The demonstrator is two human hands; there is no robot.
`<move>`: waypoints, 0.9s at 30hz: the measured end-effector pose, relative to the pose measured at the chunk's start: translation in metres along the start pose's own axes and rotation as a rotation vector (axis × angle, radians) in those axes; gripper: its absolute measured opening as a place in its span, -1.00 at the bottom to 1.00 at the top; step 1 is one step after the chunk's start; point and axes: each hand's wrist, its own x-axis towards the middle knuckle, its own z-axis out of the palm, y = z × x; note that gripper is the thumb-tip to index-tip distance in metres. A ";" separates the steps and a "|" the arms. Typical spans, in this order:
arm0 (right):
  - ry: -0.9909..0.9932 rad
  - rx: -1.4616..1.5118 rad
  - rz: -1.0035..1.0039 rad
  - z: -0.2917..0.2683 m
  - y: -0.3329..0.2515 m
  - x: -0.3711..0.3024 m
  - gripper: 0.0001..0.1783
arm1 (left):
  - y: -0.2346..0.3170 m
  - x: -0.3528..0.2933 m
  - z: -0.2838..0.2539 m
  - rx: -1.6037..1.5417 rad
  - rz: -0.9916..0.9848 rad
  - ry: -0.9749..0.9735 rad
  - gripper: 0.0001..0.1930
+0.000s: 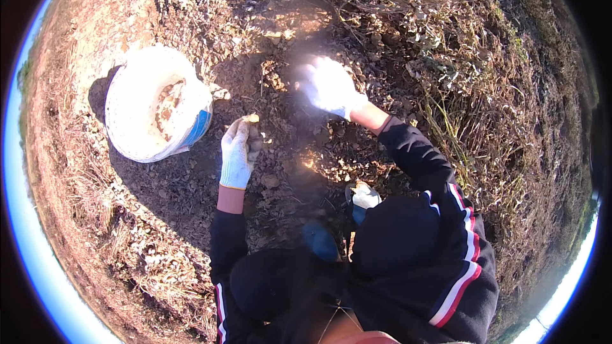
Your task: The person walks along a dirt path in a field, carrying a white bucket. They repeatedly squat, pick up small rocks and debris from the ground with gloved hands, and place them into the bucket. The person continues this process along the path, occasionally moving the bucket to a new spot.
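Observation:
My left hand (237,153), in a white knit glove, is closed in a pinch just right of the bucket. At its fingertips is a small tan piece (253,118) that looks like a peanut pod. My right hand (326,88), also white-gloved, reaches farther forward over the soil beside the dried plants. Glare washes out its fingers, so what they hold, if anything, does not show. On the left stands a white bucket (131,127) with a blue patch on its side. Several tan, pod-like pieces (167,109) lie at its bottom.
Dry, cloddy soil (274,181) with scattered bits spreads between my hands and knees. Heaps of withered stalks and leaves (414,19) cover the right side. Dry straw (146,242) lies at the lower left. My shoe (365,196) shows below my right forearm.

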 end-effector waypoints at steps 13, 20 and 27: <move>-0.306 0.011 0.048 0.001 0.036 -0.006 -0.60 | 0.146 0.013 -0.079 1.723 0.766 0.471 -0.46; -0.374 0.010 -0.105 -0.027 -0.033 -0.061 -0.60 | 0.129 0.008 -0.079 2.010 0.625 0.359 -0.68; -0.077 -0.090 0.299 -0.048 0.072 -0.013 -0.61 | 0.224 0.054 -0.137 1.671 0.801 0.294 -0.72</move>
